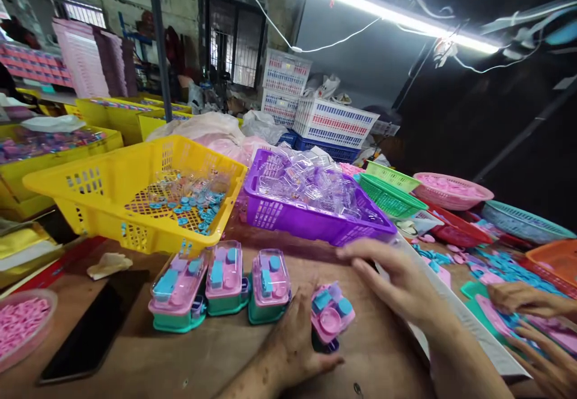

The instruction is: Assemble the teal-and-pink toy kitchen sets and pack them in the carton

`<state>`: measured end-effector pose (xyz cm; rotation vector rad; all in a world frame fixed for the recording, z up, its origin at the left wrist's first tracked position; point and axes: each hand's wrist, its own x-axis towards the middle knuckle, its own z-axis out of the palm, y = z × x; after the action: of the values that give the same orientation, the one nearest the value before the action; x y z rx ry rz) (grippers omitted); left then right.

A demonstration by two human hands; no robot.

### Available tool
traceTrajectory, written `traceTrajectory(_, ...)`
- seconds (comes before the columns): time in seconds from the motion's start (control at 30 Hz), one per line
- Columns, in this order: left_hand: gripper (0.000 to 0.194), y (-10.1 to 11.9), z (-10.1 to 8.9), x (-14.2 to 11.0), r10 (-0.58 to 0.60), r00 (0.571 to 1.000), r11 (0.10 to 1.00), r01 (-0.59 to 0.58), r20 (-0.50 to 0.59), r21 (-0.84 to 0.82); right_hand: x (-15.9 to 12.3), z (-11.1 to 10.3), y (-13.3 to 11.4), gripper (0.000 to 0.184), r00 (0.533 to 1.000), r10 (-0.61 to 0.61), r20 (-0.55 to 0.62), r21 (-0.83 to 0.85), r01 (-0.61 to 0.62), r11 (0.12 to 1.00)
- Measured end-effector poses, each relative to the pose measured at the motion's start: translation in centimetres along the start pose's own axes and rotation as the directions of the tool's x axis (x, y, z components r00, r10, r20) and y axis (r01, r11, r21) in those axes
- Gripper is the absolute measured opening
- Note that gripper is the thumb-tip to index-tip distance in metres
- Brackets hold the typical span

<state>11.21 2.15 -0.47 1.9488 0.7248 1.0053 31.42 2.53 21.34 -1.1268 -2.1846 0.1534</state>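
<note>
Pink-and-blue toy set point(331, 313) sits rightward against the left hand point(295, 339), seemingly held in its curved grip, the blurred right hand point(401, 273) spread farther off

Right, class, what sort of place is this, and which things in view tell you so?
Probably a small factory or workshop assembling plastic goods: a purple basket heaped with clear plastic pieces, three matching pink-and-green boxes side by side, and a co-worker's hand among loose parts.
</note>
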Motion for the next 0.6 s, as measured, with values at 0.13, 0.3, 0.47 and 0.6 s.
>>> traceTrajectory(0.13,0.165,-0.1,-0.3,-0.6,-0.015,0.999,1.000,0.015,0.038,-0.001,11.0,3.7,1.6,0.044,0.999,0.024,0.031,-0.028,-0.023,0.999)
traceTrajectory(0.3,0.125,0.3,-1.1,-0.2,0.042,0.995,0.993,-0.031,0.091,-0.117,17.8,7.3,3.1,0.054,0.951,0.131,0.281,-0.103,-0.105,0.989)
traceTrajectory(0.47,0.111,-0.5,-0.7,0.4,-0.032,0.999,0.991,0.035,0.019,-0.126,17.7,4.5,3.4,0.076,0.988,0.116,-0.100,0.119,-0.104,0.987)
traceTrajectory(0.6,0.106,-0.1,-0.7,-0.4,0.150,0.988,0.988,-0.151,-0.033,-0.038,10.7,2.0,1.3,0.055,0.943,0.255,-0.216,0.438,-0.140,0.888)
